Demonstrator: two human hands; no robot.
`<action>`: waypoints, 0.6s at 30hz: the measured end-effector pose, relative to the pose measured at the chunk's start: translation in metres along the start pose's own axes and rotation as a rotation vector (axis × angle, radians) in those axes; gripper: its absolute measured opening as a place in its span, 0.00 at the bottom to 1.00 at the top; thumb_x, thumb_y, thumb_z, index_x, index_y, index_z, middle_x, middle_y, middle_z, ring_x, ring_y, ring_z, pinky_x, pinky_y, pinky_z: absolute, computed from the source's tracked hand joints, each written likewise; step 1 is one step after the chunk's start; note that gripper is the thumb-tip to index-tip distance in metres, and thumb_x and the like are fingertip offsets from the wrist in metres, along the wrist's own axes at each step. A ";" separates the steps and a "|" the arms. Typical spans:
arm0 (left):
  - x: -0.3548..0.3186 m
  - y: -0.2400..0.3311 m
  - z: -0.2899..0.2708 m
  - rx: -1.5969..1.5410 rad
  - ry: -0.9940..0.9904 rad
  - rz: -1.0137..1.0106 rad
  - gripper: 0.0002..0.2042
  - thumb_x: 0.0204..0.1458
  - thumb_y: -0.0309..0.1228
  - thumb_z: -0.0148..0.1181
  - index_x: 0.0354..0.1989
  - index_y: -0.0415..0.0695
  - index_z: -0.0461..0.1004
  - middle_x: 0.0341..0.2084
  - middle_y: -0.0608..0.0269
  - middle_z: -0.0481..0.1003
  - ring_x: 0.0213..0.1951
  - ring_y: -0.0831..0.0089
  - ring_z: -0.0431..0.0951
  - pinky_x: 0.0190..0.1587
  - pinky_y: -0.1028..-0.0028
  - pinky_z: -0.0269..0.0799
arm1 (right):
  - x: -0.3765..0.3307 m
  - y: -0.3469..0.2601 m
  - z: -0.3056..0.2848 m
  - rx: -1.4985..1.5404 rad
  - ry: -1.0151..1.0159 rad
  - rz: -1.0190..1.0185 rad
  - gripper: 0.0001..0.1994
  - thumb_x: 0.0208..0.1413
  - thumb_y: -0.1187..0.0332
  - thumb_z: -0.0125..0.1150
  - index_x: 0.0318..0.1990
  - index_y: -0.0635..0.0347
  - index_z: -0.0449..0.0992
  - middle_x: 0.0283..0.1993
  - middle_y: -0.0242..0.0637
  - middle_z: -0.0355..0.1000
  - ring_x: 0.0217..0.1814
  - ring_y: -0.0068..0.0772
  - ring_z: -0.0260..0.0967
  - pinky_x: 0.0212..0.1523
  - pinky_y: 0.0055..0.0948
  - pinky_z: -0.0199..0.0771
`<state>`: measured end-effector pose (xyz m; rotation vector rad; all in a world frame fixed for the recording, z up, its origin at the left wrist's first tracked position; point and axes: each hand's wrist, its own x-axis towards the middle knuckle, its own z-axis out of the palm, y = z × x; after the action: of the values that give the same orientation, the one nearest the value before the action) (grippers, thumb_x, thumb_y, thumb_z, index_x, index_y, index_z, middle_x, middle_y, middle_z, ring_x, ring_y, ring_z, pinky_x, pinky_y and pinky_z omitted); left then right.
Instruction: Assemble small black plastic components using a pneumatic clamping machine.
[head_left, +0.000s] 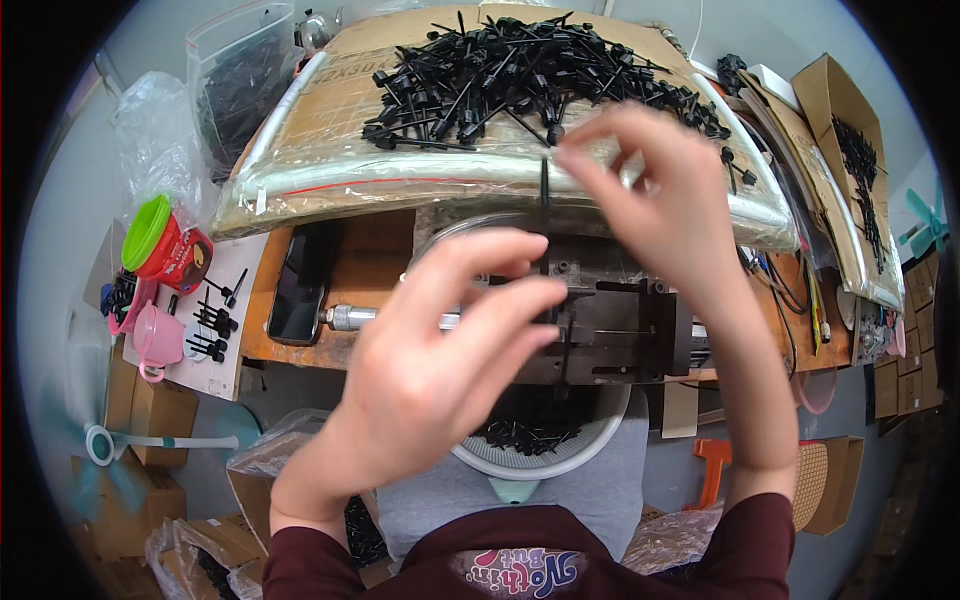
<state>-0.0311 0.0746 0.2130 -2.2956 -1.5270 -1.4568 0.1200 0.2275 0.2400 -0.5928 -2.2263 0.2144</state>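
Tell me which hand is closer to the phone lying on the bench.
Left. The left hand hovers just right of the black phone, over the metal fixture. The right hand is farther right and higher, pinching a thin black plastic part near the pile.

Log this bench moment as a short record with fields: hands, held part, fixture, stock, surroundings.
left hand: left hand raised over the fixture, fingers curled, fingertips at the lower end of the thin black plastic part
right hand: right hand pinching the same part near its top
held part: upright, narrow, rod-like
fixture: dark metal jig on the wooden bench
stock: pile of black plastic parts on a plastic-wrapped cardboard tray
catch basin: white round basin below the jig, black parts inside
surroundings: black phone, pink cup, green-lidded red tub
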 end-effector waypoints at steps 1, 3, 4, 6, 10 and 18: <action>-0.007 0.005 0.002 -0.011 -0.002 -0.012 0.17 0.40 0.18 0.70 0.42 0.39 0.80 0.50 0.52 0.74 0.47 0.63 0.79 0.44 0.70 0.78 | 0.025 0.013 0.009 -0.044 0.111 -0.149 0.10 0.53 0.67 0.66 0.39 0.61 0.79 0.34 0.37 0.78 0.24 0.27 0.73 0.26 0.25 0.71; -0.017 0.012 0.004 -0.003 -0.082 -0.027 0.16 0.40 0.19 0.70 0.41 0.38 0.80 0.53 0.49 0.73 0.48 0.60 0.78 0.48 0.67 0.76 | 0.066 0.013 0.029 -0.172 -0.008 -0.121 0.14 0.51 0.62 0.67 0.43 0.58 0.81 0.43 0.39 0.76 0.42 0.33 0.74 0.41 0.34 0.76; -0.023 0.013 0.009 -0.024 -0.098 -0.026 0.15 0.40 0.20 0.70 0.40 0.37 0.80 0.55 0.47 0.73 0.48 0.57 0.78 0.49 0.65 0.75 | 0.086 0.009 0.040 -0.208 -0.141 -0.079 0.22 0.50 0.55 0.67 0.48 0.59 0.78 0.51 0.43 0.71 0.54 0.42 0.67 0.50 0.41 0.71; -0.030 0.016 0.019 -0.018 -0.120 -0.009 0.15 0.41 0.21 0.70 0.40 0.36 0.79 0.54 0.47 0.73 0.48 0.55 0.77 0.49 0.65 0.75 | 0.104 -0.008 0.061 -0.341 -0.282 -0.011 0.29 0.48 0.50 0.68 0.53 0.60 0.75 0.62 0.48 0.65 0.66 0.49 0.59 0.61 0.44 0.66; -0.045 0.013 0.038 -0.032 -0.191 0.029 0.14 0.43 0.24 0.69 0.40 0.36 0.78 0.53 0.48 0.73 0.48 0.55 0.77 0.48 0.64 0.76 | 0.104 0.014 0.095 -0.688 -0.110 -0.024 0.21 0.49 0.56 0.67 0.49 0.58 0.78 0.54 0.43 0.72 0.56 0.41 0.69 0.53 0.40 0.74; -0.071 0.008 0.057 -0.033 -0.235 -0.024 0.13 0.45 0.24 0.68 0.40 0.36 0.76 0.56 0.49 0.71 0.48 0.55 0.77 0.48 0.65 0.76 | 0.100 0.069 0.050 -0.423 -0.416 -0.163 0.15 0.44 0.71 0.65 0.43 0.58 0.77 0.49 0.37 0.70 0.54 0.43 0.70 0.55 0.38 0.72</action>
<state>0.0074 0.0467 0.1352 -2.5548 -1.6001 -1.2636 0.0499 0.3378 0.2507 -0.6259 -2.7365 -0.2473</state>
